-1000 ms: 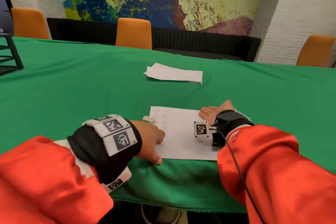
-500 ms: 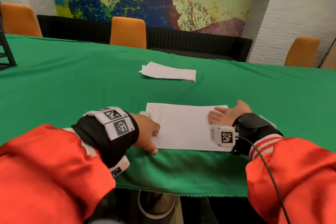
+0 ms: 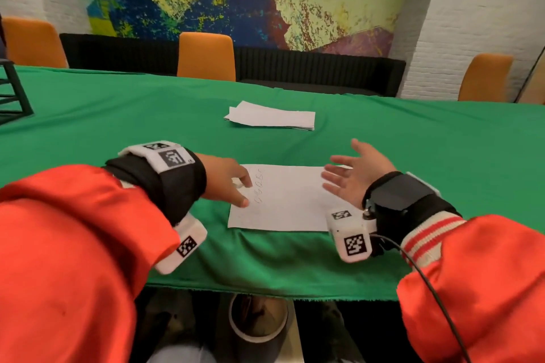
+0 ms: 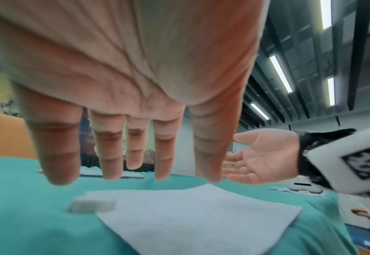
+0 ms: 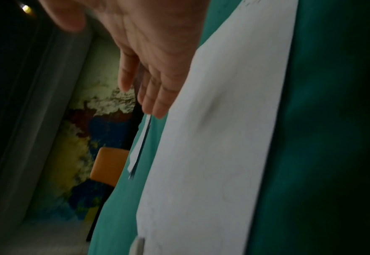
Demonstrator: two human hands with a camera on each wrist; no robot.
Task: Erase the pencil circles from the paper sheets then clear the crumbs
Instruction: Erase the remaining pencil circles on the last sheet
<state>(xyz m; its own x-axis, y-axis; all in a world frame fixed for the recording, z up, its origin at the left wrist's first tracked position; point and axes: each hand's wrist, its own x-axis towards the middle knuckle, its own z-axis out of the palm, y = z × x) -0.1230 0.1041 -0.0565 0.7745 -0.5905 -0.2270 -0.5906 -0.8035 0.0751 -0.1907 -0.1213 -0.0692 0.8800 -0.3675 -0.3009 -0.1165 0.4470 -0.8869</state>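
A white paper sheet (image 3: 289,200) lies near the front edge of the green table, with faint pencil circles (image 3: 260,189) in a column along its left side. A small white eraser (image 4: 92,204) lies on the cloth at the sheet's left edge. My left hand (image 3: 228,181) hovers just above the eraser and that edge with its fingers (image 4: 162,155) straight, holding nothing. My right hand (image 3: 355,175) is raised over the sheet's right end, palm turned left and fingers spread, also empty. Whether crumbs lie on the sheet is too small to tell.
A stack of white sheets (image 3: 271,118) lies farther back at the middle of the table. Orange chairs (image 3: 206,56) stand along the far side. A dark frame (image 3: 13,91) sits at the far left. A round bin (image 3: 259,321) stands under the front edge.
My right hand has lifted off the sheet's right end and opened with its palm turned inward. My left hand has risen from the sheet's left edge, fingers now straight above the eraser.
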